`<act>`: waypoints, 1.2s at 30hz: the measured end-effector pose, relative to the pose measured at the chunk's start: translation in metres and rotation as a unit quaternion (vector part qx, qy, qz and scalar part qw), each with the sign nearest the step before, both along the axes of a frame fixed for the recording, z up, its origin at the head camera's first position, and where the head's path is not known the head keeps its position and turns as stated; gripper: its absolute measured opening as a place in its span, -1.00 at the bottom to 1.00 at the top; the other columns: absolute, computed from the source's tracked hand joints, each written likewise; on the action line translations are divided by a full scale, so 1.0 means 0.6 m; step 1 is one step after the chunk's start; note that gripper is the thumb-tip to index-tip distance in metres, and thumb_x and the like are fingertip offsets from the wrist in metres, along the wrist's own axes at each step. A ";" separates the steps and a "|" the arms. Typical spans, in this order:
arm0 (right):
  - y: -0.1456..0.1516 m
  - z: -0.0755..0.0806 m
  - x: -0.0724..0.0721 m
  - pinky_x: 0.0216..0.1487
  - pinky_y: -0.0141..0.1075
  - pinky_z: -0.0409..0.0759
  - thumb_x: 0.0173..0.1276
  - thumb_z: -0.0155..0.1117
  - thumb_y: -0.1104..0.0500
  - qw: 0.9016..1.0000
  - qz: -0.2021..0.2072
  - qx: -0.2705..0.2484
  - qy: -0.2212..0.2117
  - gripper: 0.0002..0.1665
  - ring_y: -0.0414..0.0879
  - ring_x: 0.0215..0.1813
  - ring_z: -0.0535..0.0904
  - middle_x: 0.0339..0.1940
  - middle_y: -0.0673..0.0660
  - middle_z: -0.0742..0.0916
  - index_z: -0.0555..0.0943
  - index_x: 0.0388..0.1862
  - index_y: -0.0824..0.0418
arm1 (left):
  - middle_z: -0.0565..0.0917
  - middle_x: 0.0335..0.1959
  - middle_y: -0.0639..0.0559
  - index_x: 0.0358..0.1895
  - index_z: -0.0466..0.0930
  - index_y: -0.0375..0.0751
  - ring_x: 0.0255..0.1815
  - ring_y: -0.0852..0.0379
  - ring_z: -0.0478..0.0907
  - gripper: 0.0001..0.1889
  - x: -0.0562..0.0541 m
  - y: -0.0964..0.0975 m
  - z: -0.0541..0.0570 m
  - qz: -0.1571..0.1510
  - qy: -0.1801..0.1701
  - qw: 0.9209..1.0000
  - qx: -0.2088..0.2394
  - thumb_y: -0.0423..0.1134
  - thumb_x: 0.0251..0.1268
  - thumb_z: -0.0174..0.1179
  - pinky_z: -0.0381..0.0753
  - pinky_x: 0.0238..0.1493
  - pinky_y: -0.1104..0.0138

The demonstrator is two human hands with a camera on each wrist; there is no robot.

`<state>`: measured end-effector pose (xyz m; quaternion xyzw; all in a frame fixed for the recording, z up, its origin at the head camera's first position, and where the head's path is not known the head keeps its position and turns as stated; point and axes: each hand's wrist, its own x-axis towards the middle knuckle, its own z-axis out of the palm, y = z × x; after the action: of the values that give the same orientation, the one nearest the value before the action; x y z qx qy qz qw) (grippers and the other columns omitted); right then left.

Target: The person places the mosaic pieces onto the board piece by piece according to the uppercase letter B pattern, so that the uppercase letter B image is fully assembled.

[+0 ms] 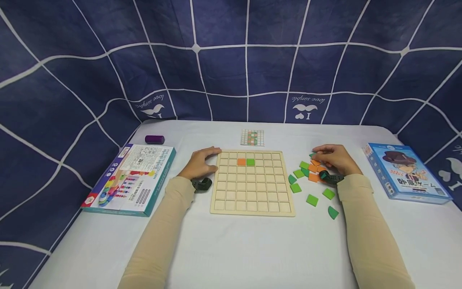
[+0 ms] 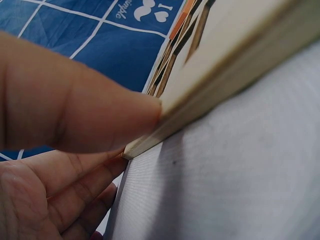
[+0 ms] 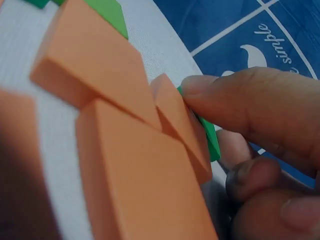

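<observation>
Loose tiles (image 1: 312,200) lie right of the board (image 1: 252,196). A card (image 1: 252,137) lies behind it; a box (image 1: 144,186) lies left.

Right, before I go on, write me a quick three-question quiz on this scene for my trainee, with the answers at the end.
1. Which hand is at the left edge of the wooden board?
2. True or false: the patterned card lies on top of the board.
3. Which colours sit in the board's cells?
A) two greens
B) one orange, one green
C) two oranges

Key:
1. The left hand; the right hand is at the loose tiles.
2. False: it lies on the table, beyond the board's far edge.
3. B: in the head view, the orange tile is directly left of the green tile.
</observation>
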<state>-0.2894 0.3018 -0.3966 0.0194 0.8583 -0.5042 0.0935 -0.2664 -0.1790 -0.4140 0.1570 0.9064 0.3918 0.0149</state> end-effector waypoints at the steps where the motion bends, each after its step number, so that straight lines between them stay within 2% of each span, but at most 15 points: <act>1: -0.001 0.000 0.000 -0.48 -0.46 0.46 0.45 0.48 0.23 1.000 0.001 0.002 0.003 -0.32 -0.27 -0.52 0.40 -0.36 -0.17 0.65 0.52 0.44 0.52 | 0.50 0.56 -0.23 0.51 0.53 -0.35 0.71 -0.20 0.24 -0.26 0.000 0.000 0.000 0.000 0.001 1.000 -0.001 -0.42 0.15 0.36 0.11 0.75 -0.08; 13: -0.006 0.001 -0.007 -0.49 -0.42 0.49 0.49 0.44 0.18 1.000 0.004 0.029 0.001 -0.38 -0.25 -0.54 0.43 -0.43 -0.16 0.69 0.56 0.36 0.55 | 0.49 0.58 -0.23 0.51 0.53 -0.34 0.71 -0.20 0.24 -0.25 -0.001 0.000 0.001 -0.001 0.000 1.000 -0.002 -0.41 0.13 0.37 0.12 0.75 -0.07; 20: -0.013 0.005 -0.004 -0.46 -0.40 0.51 0.51 0.42 0.14 0.999 -0.016 0.049 -0.008 -0.42 -0.21 -0.50 0.45 -0.39 -0.09 0.67 0.59 0.34 0.51 | 0.49 0.58 -0.22 0.51 0.53 -0.34 0.71 -0.19 0.24 -0.25 -0.001 0.001 0.000 0.000 -0.003 1.000 0.000 -0.41 0.13 0.38 0.11 0.75 -0.08; 29: -0.012 0.000 -0.001 -0.38 -0.45 0.65 0.63 0.27 0.08 0.997 -0.037 0.068 0.016 -0.44 -0.22 -0.43 0.55 -0.31 0.01 0.69 0.59 0.34 0.53 | 0.49 0.57 -0.24 0.50 0.53 -0.36 0.70 -0.20 0.25 -0.26 0.000 0.002 -0.001 0.002 0.000 1.000 0.003 -0.43 0.13 0.38 0.14 0.74 -0.04; 36: -0.005 -0.003 0.002 -0.39 -0.49 0.70 0.67 0.18 0.13 0.994 -0.043 0.077 0.062 -0.49 -0.28 -0.49 0.62 -0.37 0.02 0.70 0.61 0.29 0.57 | 0.51 0.56 -0.25 0.49 0.54 -0.36 0.69 -0.20 0.27 -0.26 -0.001 0.001 -0.001 0.002 0.005 1.000 -0.001 -0.43 0.13 0.38 0.15 0.74 -0.05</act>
<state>-0.2880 0.2990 -0.3985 0.0325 0.8969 -0.4408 0.0163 -0.2668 -0.1781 -0.4148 0.1573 0.9072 0.3901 0.0094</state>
